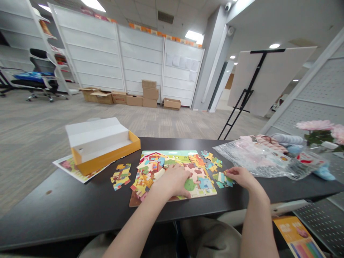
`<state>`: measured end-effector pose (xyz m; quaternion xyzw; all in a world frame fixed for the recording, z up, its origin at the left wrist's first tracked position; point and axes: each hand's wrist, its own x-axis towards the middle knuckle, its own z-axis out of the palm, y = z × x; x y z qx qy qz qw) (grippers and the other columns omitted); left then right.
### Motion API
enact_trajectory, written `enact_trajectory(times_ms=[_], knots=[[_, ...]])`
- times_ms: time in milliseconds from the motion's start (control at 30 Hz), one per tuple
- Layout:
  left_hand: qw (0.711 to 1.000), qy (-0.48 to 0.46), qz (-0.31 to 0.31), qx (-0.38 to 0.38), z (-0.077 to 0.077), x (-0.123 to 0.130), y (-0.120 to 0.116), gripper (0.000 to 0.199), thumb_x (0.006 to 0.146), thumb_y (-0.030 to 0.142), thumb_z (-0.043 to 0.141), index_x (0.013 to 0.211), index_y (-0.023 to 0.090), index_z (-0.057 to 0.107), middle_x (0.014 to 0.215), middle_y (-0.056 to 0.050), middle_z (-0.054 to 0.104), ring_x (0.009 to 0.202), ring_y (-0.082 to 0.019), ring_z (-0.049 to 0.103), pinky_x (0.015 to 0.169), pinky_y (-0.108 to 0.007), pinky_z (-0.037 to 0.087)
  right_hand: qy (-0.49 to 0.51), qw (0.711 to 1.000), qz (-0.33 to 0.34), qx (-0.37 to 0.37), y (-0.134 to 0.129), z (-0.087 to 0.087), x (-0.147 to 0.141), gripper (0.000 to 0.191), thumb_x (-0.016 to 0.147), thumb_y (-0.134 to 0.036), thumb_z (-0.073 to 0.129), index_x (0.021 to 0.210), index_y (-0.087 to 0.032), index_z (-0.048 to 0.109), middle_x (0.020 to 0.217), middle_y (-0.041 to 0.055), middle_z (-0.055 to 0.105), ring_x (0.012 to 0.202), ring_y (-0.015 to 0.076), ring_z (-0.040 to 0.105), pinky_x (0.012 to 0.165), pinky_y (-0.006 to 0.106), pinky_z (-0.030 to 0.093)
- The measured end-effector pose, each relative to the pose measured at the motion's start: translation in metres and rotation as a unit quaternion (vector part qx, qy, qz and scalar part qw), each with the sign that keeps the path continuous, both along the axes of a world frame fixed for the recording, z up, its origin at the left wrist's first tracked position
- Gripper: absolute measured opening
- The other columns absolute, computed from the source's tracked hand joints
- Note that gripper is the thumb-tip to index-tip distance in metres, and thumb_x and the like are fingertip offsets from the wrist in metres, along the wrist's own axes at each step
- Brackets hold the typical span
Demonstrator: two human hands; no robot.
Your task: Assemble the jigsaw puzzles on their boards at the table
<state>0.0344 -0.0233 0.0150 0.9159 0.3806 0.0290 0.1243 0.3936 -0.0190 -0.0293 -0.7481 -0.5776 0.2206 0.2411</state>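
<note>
The head view looks down across a black table (53,204) at a farmyard jigsaw puzzle (199,190) in a wooden-backed tray, near the table's front edge and partly filled, with colourful pieces jumbled over its left and middle. The left hand (172,181) lies palm down on the puzzle, fingers spread and relaxed, pressing on the pieces without visibly gripping any. The right hand (240,178) reaches just beyond the tray's right side, its fingertips (228,172) curled down on a small cluster of loose pieces (221,180); whether they pinch one, I cannot tell. More loose pieces (211,161) lie scattered by the tray's upper right corner, and a joined clump of pieces (120,176) sits on the table left of the tray. Farther left, an open yellow box (118,152) with a white insert rests tilted on a printed picture sheet (72,168). To the right lie a crumpled clear plastic bag (255,159) and a vase of pink flowers (315,125). Below the table edge, at lower right, an orange printed booklet (297,234) shows. Beyond the table, cardboard boxes (120,97) line the foot of white shelving panels (139,53) on a grey carpet, with an office chair (40,75) at far left and a white board on a black easel (258,82) at right.
</note>
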Motion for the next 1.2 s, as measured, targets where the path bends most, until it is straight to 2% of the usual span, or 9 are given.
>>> enact_trajectory(times_ms=[167, 333, 533, 700, 833, 900, 1000, 1200], knots=[[1.000, 0.004, 0.003, -0.004, 0.001, 0.001, -0.001, 0.063, 0.070, 0.059, 0.079, 0.120, 0.022, 0.069, 0.115, -0.013, 0.070, 0.115, -0.035, 0.058, 0.098, -0.047, 0.046, -0.057, 0.997, 0.016, 0.058, 0.009, 0.008, -0.025, 0.012, 0.075, -0.030, 0.069, 0.081, -0.021, 0.074, 0.085, 0.0081, 0.078, 0.077, 0.0241, 0.071, 0.070, 0.032, 0.052], [1.000, 0.007, 0.003, -0.006, 0.002, 0.001, -0.002, 0.065, 0.070, 0.058, 0.079, 0.123, 0.021, 0.069, 0.117, -0.014, 0.069, 0.116, -0.036, 0.057, 0.099, -0.049, 0.046, -0.130, 0.986, 0.045, 0.093, 0.025, 0.008, -0.058, 0.019, 0.083, -0.030, 0.063, 0.092, -0.019, 0.076, 0.095, 0.0098, 0.077, 0.082, 0.0246, 0.071, 0.077, 0.033, 0.052], [1.000, -0.006, -0.002, 0.000, -0.005, 0.000, 0.000, 0.067, 0.070, 0.059, 0.078, 0.125, 0.022, 0.067, 0.120, -0.014, 0.068, 0.117, -0.037, 0.056, 0.101, -0.051, 0.044, -0.186, 0.980, 0.049, 0.054, 0.035, -0.004, -0.061, 0.023, 0.085, -0.028, 0.063, 0.098, -0.016, 0.078, 0.105, 0.0129, 0.076, 0.095, 0.0272, 0.072, 0.084, 0.033, 0.052], [1.000, -0.013, 0.000, 0.005, -0.008, -0.001, 0.000, 0.067, 0.070, 0.059, 0.078, 0.125, 0.022, 0.068, 0.118, -0.014, 0.068, 0.116, -0.037, 0.057, 0.101, -0.051, 0.044, -0.204, 0.974, 0.030, 0.091, 0.036, 0.000, -0.072, 0.030, 0.087, -0.029, 0.063, 0.111, -0.014, 0.075, 0.115, 0.0168, 0.074, 0.102, 0.0300, 0.071, 0.090, 0.037, 0.052], [1.000, -0.024, -0.001, 0.005, -0.007, -0.003, -0.001, 0.065, 0.071, 0.056, 0.079, 0.126, 0.024, 0.067, 0.116, -0.013, 0.068, 0.116, -0.037, 0.057, 0.099, -0.050, 0.045, -0.167, 0.969, 0.112, 0.142, 0.041, 0.009, -0.105, 0.029, 0.090, -0.029, 0.061, 0.114, -0.017, 0.074, 0.117, 0.0140, 0.073, 0.109, 0.0269, 0.068, 0.097, 0.036, 0.049], [0.999, -0.034, -0.004, 0.009, -0.006, -0.005, -0.002, 0.062, 0.072, 0.053, 0.079, 0.125, 0.024, 0.067, 0.114, -0.012, 0.068, 0.115, -0.036, 0.057, 0.097, -0.048, 0.045, -0.161, 0.967, 0.147, 0.130, 0.045, 0.009, -0.122, 0.026, 0.089, -0.027, 0.063, 0.111, -0.017, 0.074, 0.111, 0.0127, 0.074, 0.104, 0.0261, 0.069, 0.093, 0.035, 0.050], [0.998, -0.050, -0.006, 0.024, -0.003, -0.008, -0.004, 0.054, 0.074, 0.051, 0.079, 0.119, 0.024, 0.068, 0.110, -0.011, 0.068, 0.115, -0.035, 0.057, 0.097, -0.046, 0.045, -0.168, 0.968, 0.158, 0.104, 0.051, 0.006, -0.144, 0.022, 0.085, -0.024, 0.067, 0.105, -0.017, 0.075, 0.103, 0.0114, 0.075, 0.096, 0.0250, 0.069, 0.086, 0.033, 0.050], [0.997, -0.058, 0.000, 0.055, 0.001, -0.019, -0.010, 0.045, 0.077, 0.051, 0.077, 0.109, 0.021, 0.067, 0.109, -0.010, 0.067, 0.115, -0.033, 0.056, 0.099, -0.046, 0.045, -0.175, 0.952, 0.230, 0.106, 0.060, 0.003, -0.164, 0.022, 0.086, -0.019, 0.066, 0.106, -0.015, 0.073, 0.111, 0.0133, 0.073, 0.107, 0.0255, 0.067, 0.094, 0.032, 0.048]])
